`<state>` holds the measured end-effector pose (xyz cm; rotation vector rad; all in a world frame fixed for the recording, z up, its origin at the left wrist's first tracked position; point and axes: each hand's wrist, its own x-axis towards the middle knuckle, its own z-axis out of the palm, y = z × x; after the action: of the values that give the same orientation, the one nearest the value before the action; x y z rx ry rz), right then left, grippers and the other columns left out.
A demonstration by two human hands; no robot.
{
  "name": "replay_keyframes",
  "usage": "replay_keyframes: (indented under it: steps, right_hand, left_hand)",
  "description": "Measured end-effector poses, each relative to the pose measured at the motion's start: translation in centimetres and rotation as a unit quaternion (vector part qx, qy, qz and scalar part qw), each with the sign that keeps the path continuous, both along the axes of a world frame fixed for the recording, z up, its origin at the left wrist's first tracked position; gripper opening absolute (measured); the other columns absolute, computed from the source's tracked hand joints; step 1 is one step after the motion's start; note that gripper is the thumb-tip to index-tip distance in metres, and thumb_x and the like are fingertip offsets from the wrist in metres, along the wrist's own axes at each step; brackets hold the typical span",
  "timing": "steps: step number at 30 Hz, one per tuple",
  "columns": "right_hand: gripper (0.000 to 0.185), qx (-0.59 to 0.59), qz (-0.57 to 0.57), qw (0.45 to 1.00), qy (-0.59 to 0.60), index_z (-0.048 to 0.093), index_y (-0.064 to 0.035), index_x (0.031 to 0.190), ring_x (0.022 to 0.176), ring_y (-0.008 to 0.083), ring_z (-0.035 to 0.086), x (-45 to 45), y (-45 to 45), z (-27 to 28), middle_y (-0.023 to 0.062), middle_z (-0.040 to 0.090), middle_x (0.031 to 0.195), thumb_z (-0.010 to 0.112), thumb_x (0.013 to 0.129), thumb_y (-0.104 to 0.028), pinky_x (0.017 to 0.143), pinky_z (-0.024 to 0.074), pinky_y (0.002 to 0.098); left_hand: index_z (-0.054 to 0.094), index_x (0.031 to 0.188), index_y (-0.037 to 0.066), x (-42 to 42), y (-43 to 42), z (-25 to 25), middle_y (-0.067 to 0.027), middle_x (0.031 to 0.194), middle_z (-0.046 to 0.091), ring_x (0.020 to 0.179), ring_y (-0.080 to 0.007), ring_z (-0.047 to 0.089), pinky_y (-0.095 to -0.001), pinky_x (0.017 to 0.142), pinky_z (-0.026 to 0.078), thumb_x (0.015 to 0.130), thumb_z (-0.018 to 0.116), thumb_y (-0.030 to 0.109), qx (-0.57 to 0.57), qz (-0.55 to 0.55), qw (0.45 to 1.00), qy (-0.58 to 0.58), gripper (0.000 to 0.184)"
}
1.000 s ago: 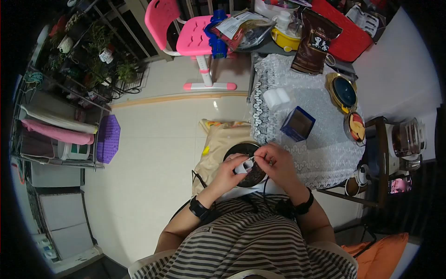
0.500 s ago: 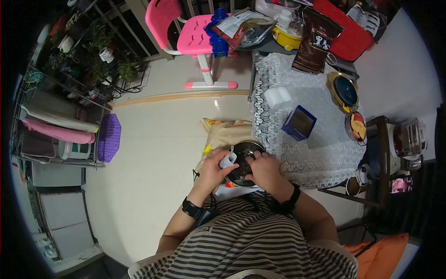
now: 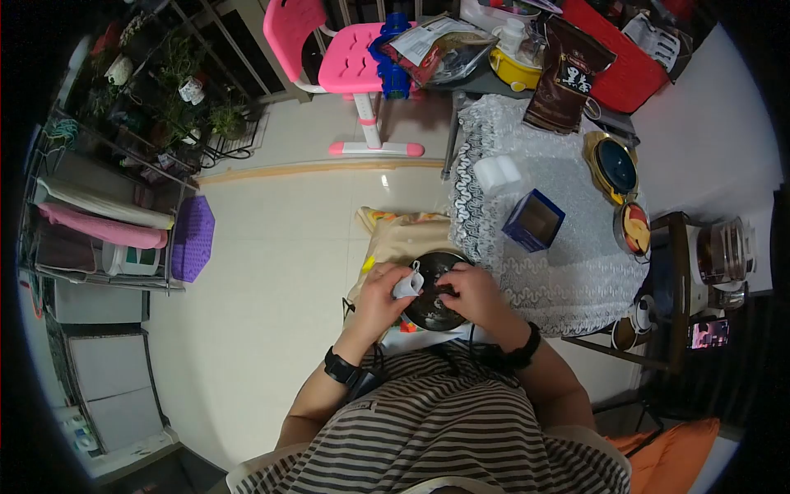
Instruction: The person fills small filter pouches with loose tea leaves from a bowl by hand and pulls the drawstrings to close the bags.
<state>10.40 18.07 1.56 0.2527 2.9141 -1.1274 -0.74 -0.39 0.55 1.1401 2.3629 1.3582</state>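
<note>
My left hand point(image 3: 382, 295) is closed round a small white bag point(image 3: 408, 285), its open mouth facing up and a thin loop at its top. The bag is held at the left side of a dark round bowl point(image 3: 436, 317). Dark loose bits with some paler flecks lie inside the bowl. Over the bowl's right side, my right hand point(image 3: 477, 298) has its fingers pinched together just above the bits; what they hold, if anything, is too small to make out. Beneath the bowl is a cream cloth point(image 3: 403, 230) with coloured patches.
To the right, a table with a lace cover point(image 3: 568, 288) bears a blue box point(image 3: 533, 221), a white packet point(image 3: 497, 174), a brown bag point(image 3: 568, 78) and a bowl of cut fruit point(image 3: 634, 229). A pink chair point(image 3: 350, 66) stands ahead.
My right hand has lifted slightly, its fingers now pinched near the bowl's middle, and more of the bowl's inside shows. The white bag stays in my left hand. The view has shifted slightly.
</note>
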Motion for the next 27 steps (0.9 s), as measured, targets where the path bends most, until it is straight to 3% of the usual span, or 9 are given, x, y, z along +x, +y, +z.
replay_keyframes:
  steps: [2,4,14,16,20,22,27]
  right_hand:
    - [0.024,-0.038,-0.02,0.999,-0.002,0.069,-0.0064,0.093,0.079,0.0297,0.064,0.4,0.3,1.3,0.0126,0.061,0.087,0.073,0.071,-0.013,0.071,0.052,0.0406]
    - [0.023,-0.065,-0.045,0.996,0.047,0.07,-0.0107,0.093,0.067,0.0211,0.062,0.9,0.5,2.8,0.006,0.061,0.085,0.076,0.071,-0.013,0.062,0.0511,0.0325]
    - [0.022,-0.007,-0.039,0.995,0.092,0.068,-0.0075,0.093,0.069,0.0223,0.064,0.8,0.0,5.3,0.0084,0.061,0.086,0.074,0.073,-0.011,0.065,0.0532,0.0344]
    - [0.023,-0.021,-0.026,0.998,0.056,0.066,-0.0064,0.095,0.081,0.0315,0.063,0.7,-0.1,5.4,0.0105,0.061,0.091,0.071,0.073,-0.013,0.072,0.0517,0.0415]
    - [0.027,-0.027,-0.037,0.997,0.058,0.065,-0.0058,0.099,0.081,0.0323,0.063,0.6,-0.4,5.4,0.0112,0.061,0.089,0.07,0.074,-0.013,0.073,0.0511,0.0422]
    - [0.028,-0.005,-0.036,0.997,0.075,0.063,-0.0061,0.1,0.072,0.0229,0.064,0.6,-0.4,5.2,0.0082,0.061,0.087,0.073,0.073,-0.01,0.067,0.0531,0.0343]
    - [0.029,-0.035,-0.047,0.997,0.058,0.061,-0.0054,0.099,0.074,0.0224,0.065,0.5,-0.6,5.0,0.0092,0.064,0.091,0.074,0.073,-0.009,0.069,0.0534,0.0337]
  left_hand:
    - [0.065,0.101,0.003,0.1,0.1,0.4,-0.0123,0.099,0.063,0.095,-0.0322,0.059,-0.0378,0.082,0.049,0.064,0.081,0.005,-0.011,-0.011,1.0,0.005,0.041]
    - [0.064,0.103,0.003,0.2,0.4,0.6,-0.0124,0.101,0.062,0.098,-0.0328,0.058,-0.0387,0.084,0.048,0.062,0.08,0.003,-0.022,-0.023,0.999,0.009,0.044]
    - [0.063,0.105,0.005,0.9,1.6,0.8,-0.0116,0.104,0.062,0.105,-0.0331,0.055,-0.0408,0.091,0.046,0.056,0.078,-0.003,-0.052,-0.066,0.996,0.037,0.052]
    - [0.063,0.105,0.005,1.0,1.7,0.8,-0.0117,0.104,0.062,0.104,-0.0332,0.055,-0.0409,0.092,0.046,0.056,0.078,-0.003,-0.049,-0.065,0.996,0.036,0.052]
    - [0.063,0.104,0.004,1.1,1.7,0.5,-0.0118,0.103,0.062,0.104,-0.0336,0.055,-0.0412,0.092,0.046,0.056,0.077,-0.004,-0.038,-0.073,0.996,0.027,0.051]
    - [0.063,0.103,0.004,1.2,1.8,0.4,-0.0118,0.103,0.062,0.103,-0.0337,0.055,-0.0414,0.092,0.046,0.055,0.076,-0.004,-0.032,-0.076,0.996,0.027,0.05]
    - [0.062,0.102,0.003,1.3,2.0,0.4,-0.0119,0.101,0.061,0.102,-0.0336,0.055,-0.0405,0.09,0.046,0.055,0.077,-0.004,-0.027,-0.083,0.996,0.02,0.05]
